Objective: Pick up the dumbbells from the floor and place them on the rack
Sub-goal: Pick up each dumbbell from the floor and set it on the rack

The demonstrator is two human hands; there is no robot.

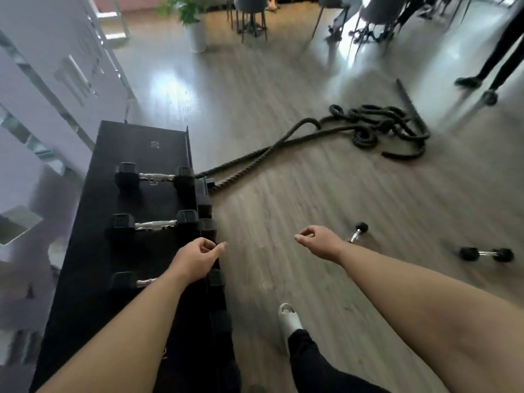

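A black dumbbell rack [153, 143] stands at the left with three black hex dumbbells on its top shelf: one far [154, 177], one in the middle [153, 224], one near [133, 280] partly hidden by my left arm. My left hand [195, 258] hovers at the rack's right edge, fingers curled, holding nothing. My right hand [314, 242] hangs over the floor, loosely closed and empty. Two small dumbbells lie on the floor: one [357, 231] just behind my right hand, another [486, 254] further right.
A thick black battle rope [377, 126] lies coiled on the wooden floor, running to the rack's base. My foot in a white slipper [289, 319] is below. A potted plant [194, 29], chairs and a person's legs [493, 66] stand at the back. A white wall is on the left.
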